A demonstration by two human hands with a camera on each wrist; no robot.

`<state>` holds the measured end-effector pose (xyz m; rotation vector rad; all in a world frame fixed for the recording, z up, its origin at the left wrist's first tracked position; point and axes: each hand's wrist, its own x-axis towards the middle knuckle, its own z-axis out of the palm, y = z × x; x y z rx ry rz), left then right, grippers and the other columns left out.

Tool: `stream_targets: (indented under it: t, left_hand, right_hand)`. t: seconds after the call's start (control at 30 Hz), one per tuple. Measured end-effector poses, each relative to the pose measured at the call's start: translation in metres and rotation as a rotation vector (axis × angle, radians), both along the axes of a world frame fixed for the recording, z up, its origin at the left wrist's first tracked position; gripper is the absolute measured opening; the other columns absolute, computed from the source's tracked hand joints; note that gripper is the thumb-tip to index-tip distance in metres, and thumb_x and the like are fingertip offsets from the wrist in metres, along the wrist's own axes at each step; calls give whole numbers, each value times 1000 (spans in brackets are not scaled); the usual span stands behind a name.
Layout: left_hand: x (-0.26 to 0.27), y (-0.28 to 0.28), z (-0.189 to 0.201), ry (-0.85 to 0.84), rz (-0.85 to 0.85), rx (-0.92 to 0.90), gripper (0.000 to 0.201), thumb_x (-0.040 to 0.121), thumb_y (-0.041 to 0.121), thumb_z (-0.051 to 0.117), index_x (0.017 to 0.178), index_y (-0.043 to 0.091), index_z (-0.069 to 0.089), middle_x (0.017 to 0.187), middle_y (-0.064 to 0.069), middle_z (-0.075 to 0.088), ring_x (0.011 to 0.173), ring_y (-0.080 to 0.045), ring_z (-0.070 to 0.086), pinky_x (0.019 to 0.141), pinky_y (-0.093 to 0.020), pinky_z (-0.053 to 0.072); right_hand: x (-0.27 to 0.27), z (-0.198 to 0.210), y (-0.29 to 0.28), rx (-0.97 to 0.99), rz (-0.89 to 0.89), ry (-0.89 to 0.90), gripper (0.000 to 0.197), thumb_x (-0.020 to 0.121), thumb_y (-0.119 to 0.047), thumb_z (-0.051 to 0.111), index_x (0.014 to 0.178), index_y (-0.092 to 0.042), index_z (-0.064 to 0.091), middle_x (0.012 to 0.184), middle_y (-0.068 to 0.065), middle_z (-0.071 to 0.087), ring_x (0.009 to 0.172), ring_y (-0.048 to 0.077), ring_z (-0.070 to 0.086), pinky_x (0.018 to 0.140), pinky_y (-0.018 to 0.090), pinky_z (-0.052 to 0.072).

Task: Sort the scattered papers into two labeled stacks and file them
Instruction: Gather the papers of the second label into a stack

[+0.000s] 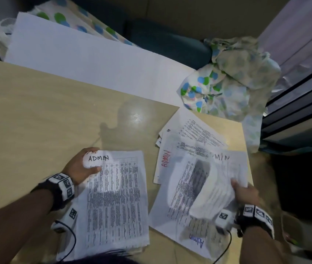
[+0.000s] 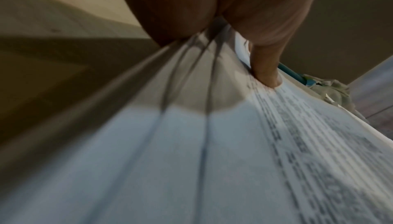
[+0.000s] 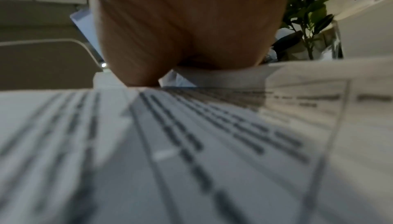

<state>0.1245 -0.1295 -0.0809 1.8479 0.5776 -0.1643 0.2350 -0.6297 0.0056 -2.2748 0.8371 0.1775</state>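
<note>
Left hand (image 1: 83,167): thumb pinching top corner of ADMIN stack (image 1: 113,202), near table (image 1: 37,121) edge.
Right hand (image 1: 243,193): gripping curled sheet (image 1: 199,185) above scattered papers (image 1: 195,136).
Technique: read heading first, lay flat, square edges.

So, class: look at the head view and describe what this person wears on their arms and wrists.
Both forearms are bare, with no sleeves. The left hand and right hand each have a black wrist strap set with white blocks printed with black square markers. A small white camera unit hangs under each wrist, trailing a thin black cable.
</note>
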Motion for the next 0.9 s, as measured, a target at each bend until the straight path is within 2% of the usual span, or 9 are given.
stream_targets:
  t: [0.1, 0.23, 0.37, 0.5, 0.6, 0.63, 0.7, 0.8, 0.9]
  left_hand:
    - [1, -1, 0, 17, 2, 14, 61, 67, 8, 83, 107, 43, 53, 116, 1, 56, 100, -22, 54, 79, -30, 44]
    - [0, -3, -1, 6, 4, 38, 61, 68, 6, 82, 117, 29, 54, 118, 3, 56, 109, -16, 49, 87, -27, 35]
    - [1, -1, -3, 18, 0, 50, 61, 67, 7, 83, 116, 31, 54, 119, 3, 56, 111, -17, 49, 90, -30, 37]
    - [1, -2, -4, 26, 7, 74, 60, 69, 7, 81, 117, 30, 54, 120, 3, 56, 110, -17, 49, 87, -27, 37]
    - [0, 1, -7, 48, -11, 92, 60, 71, 12, 80, 117, 39, 52, 124, 5, 54, 112, -18, 49, 90, -29, 42]
    - [-1, 3, -9, 59, -20, 99, 60, 71, 14, 81, 114, 45, 51, 125, 5, 53, 113, -20, 50, 93, -34, 44]
    - [-2, 4, -8, 74, -21, 88, 62, 70, 17, 81, 108, 54, 50, 125, 4, 54, 110, -25, 55, 92, -42, 48]
    - [-3, 4, -7, 68, -19, 93, 63, 69, 18, 82, 104, 59, 49, 125, 4, 55, 109, -26, 56, 94, -47, 48]
    - [-2, 4, -7, 65, -26, 107, 64, 69, 18, 82, 107, 57, 48, 126, 4, 56, 110, -25, 55, 94, -43, 47]
  right_hand:
    - [-21, -24, 4, -92, 102, 100, 39, 84, -37, 66, 105, -4, 66, 87, 16, 64, 79, 34, 60, 71, 39, 48]
    - [-15, -41, 20, -172, 183, 150, 31, 76, -31, 75, 91, -4, 72, 76, 12, 68, 68, 28, 63, 69, 37, 55]
    - [-14, -51, 35, -294, 318, 266, 29, 74, -41, 71, 95, -22, 66, 101, 4, 69, 99, 27, 61, 87, 36, 51]
    - [-15, -39, 45, -418, 383, 286, 20, 82, -22, 66, 98, -10, 68, 100, 13, 65, 103, 33, 61, 88, 39, 52]
    - [1, -22, 42, -483, 393, 150, 15, 78, -21, 68, 93, -16, 67, 98, 13, 65, 96, 35, 63, 81, 42, 52]
    - [8, -15, 42, -494, 472, 125, 6, 80, -20, 67, 85, -21, 64, 88, 10, 65, 91, 35, 64, 77, 40, 52]
    - [27, -1, 47, -483, 628, 118, 18, 83, -18, 65, 73, -27, 53, 70, 2, 59, 83, 34, 65, 67, 35, 48]
    - [53, 14, 64, -438, 712, 106, 11, 86, -17, 64, 86, -21, 54, 69, 0, 59, 85, 34, 64, 66, 31, 42]
    - [70, 9, 74, -317, 607, 130, 40, 83, -19, 67, 119, -16, 49, 96, 9, 62, 93, 33, 61, 76, 32, 42]
